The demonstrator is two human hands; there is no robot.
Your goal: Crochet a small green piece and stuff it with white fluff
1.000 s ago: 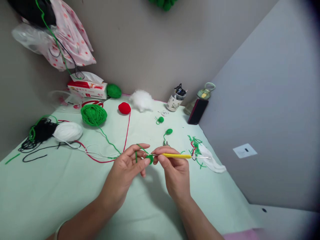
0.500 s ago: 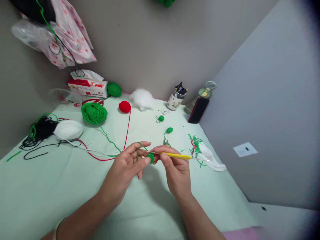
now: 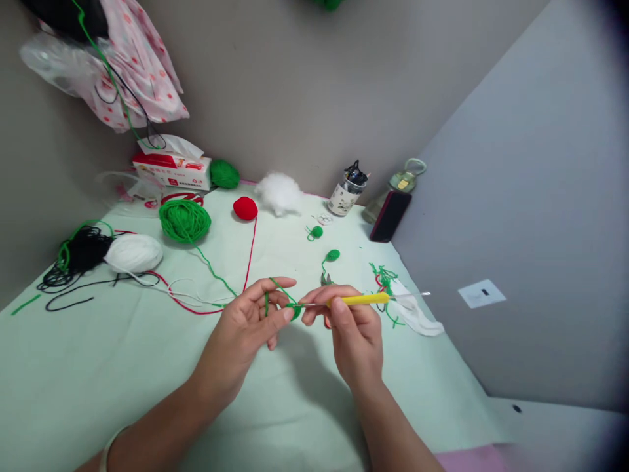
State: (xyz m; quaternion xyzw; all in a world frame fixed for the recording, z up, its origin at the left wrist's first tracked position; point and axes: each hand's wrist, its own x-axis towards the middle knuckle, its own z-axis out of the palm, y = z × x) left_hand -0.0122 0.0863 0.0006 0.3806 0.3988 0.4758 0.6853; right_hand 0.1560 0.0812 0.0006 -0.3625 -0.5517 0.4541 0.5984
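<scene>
My left hand (image 3: 250, 318) pinches a small green crochet piece (image 3: 295, 311) between thumb and fingers. Green yarn runs over its raised index finger and down to a green yarn ball (image 3: 185, 221) at the left. My right hand (image 3: 356, 328) is closed around the yellow handle of a crochet hook (image 3: 363, 299), held almost level. The hook's metal tip points left and meets the green piece; the exact stitch is too small to make out. Behind the right hand lie scissors (image 3: 326, 280), partly covered by its fingers.
Two small green crocheted pieces, one nearer (image 3: 333, 255) and one farther (image 3: 317, 231), lie beyond my hands. A red yarn ball (image 3: 245, 208), white stuffing (image 3: 280, 194) and a white yarn ball (image 3: 134, 254) stand farther back or left. A phone (image 3: 390, 217) leans at the right, above yarn scraps (image 3: 388, 275).
My right hand has drawn the crochet hook to the right, so its handle sits farther from the green piece. The scissors show more. My left hand has hardly moved.
</scene>
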